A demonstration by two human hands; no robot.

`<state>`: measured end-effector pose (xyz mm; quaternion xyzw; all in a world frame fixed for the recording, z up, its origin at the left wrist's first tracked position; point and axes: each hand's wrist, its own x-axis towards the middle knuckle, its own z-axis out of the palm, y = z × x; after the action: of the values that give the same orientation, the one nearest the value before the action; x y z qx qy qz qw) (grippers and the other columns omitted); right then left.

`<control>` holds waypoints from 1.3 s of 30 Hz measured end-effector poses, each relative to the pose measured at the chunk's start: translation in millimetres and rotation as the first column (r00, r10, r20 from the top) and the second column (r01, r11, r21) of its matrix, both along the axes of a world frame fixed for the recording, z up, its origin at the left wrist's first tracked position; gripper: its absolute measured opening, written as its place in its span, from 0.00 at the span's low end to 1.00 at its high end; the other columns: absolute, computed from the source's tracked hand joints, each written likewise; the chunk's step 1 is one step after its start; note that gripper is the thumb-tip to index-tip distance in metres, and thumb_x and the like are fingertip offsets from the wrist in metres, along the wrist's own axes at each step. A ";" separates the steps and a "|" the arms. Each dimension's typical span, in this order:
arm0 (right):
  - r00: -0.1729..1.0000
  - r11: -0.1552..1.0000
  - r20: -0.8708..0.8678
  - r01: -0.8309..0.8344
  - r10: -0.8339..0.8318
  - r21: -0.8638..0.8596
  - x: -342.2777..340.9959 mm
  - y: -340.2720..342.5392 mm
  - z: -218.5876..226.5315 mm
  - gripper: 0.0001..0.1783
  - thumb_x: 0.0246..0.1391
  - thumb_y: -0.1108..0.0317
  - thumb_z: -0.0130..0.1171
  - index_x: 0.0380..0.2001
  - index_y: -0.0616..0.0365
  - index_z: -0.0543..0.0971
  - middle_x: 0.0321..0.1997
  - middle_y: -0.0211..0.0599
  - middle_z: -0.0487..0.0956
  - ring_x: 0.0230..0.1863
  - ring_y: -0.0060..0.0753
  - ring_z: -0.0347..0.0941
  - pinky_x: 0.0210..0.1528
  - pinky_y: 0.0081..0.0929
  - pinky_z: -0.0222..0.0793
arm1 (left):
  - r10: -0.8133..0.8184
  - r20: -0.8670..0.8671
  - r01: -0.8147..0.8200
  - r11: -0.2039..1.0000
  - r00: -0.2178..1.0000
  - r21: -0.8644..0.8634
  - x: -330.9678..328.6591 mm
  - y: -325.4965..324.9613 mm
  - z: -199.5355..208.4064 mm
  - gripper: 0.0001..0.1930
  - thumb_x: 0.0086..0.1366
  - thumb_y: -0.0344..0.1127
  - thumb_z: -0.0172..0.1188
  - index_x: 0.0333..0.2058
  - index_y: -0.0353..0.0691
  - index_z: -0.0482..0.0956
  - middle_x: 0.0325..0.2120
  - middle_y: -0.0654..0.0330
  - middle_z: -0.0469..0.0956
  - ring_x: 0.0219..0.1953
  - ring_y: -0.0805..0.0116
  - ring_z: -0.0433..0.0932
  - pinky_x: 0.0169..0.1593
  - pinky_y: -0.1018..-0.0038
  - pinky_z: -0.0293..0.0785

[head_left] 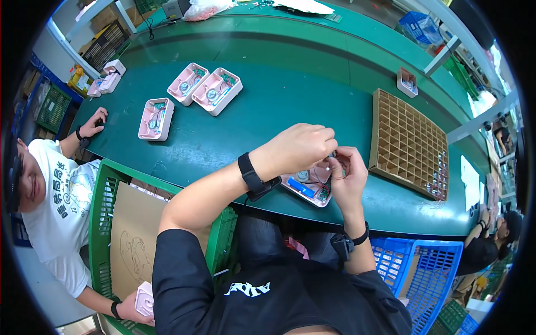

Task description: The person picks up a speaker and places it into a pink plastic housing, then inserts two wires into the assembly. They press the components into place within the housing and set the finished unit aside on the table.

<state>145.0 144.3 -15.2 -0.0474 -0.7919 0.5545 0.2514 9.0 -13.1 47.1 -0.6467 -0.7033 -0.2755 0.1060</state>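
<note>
A pink plastic housing (314, 202) lies on the green table in front of me, partly covered by my hands. Inside it are a blue cylindrical battery (300, 187), a round speaker (303, 175), thin wires and a small green circuit board (322, 194). Above its far right part, my left hand (304, 148) is closed in a pinch, wrist bent over. My right hand (349, 174) meets it there, fingers curled and pinched together. Something small and dark shows between the fingertips, too hidden to name.
Three similar pink housings (156, 119) with electronics lie left. A cardboard divider tray (385, 162) with small wired parts in some cells stands right. A person (61, 206) sits left beside a green crate (100, 223), holding a pink part. A blue crate (430, 268) is at right.
</note>
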 end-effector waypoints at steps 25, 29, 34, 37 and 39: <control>0.975 0.947 0.147 -0.202 0.169 0.251 36.5 -3.1 -22.8 0.75 0.32 0.61 0.86 0.77 0.60 0.47 0.70 0.55 0.62 0.72 0.57 0.63 0.74 0.48 0.62 | 0.013 0.284 0.076 0.950 0.959 -0.301 -22.0 -21.2 -32.2 0.08 0.55 0.30 0.70 0.29 0.34 0.80 0.29 0.53 0.79 0.33 0.50 0.82 0.36 0.59 0.79; 0.974 0.946 0.144 -0.207 0.175 0.249 35.6 -2.5 -26.1 0.74 0.32 0.61 0.86 0.77 0.59 0.48 0.70 0.55 0.62 0.72 0.57 0.63 0.74 0.48 0.62 | 0.003 0.294 0.087 0.952 0.956 -0.293 -21.6 -22.2 -36.4 0.08 0.55 0.30 0.70 0.29 0.34 0.80 0.30 0.53 0.79 0.33 0.50 0.82 0.37 0.59 0.79; 0.975 0.939 0.125 -0.213 0.185 0.272 33.7 -0.5 -26.0 0.73 0.31 0.62 0.86 0.77 0.59 0.49 0.69 0.54 0.62 0.72 0.57 0.63 0.74 0.48 0.61 | -0.024 0.246 0.098 0.951 0.969 -0.294 -20.4 -19.8 -37.6 0.08 0.55 0.29 0.70 0.28 0.34 0.79 0.31 0.52 0.79 0.34 0.50 0.82 0.38 0.59 0.79; 0.974 0.937 0.120 -0.218 0.192 0.274 33.2 -0.3 -27.5 0.72 0.31 0.62 0.86 0.76 0.58 0.50 0.69 0.54 0.62 0.72 0.57 0.63 0.74 0.48 0.61 | -0.010 0.218 0.087 0.934 0.976 -0.347 -21.6 -19.3 -34.7 0.07 0.57 0.30 0.69 0.32 0.34 0.82 0.32 0.53 0.79 0.36 0.52 0.82 0.39 0.60 0.79; 0.974 0.939 0.123 -0.216 0.189 0.267 33.9 -0.2 -28.0 0.72 0.31 0.63 0.86 0.76 0.58 0.51 0.69 0.54 0.62 0.71 0.57 0.63 0.74 0.48 0.61 | -0.025 0.315 0.134 0.935 0.949 -0.328 -31.0 -21.8 -29.4 0.07 0.58 0.30 0.69 0.34 0.35 0.83 0.32 0.54 0.79 0.36 0.53 0.82 0.40 0.61 0.79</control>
<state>178.9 144.0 -43.1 0.0438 -0.8736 0.4578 0.1592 -22.0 -34.9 17.7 -0.6328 -0.7215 -0.2487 -0.1306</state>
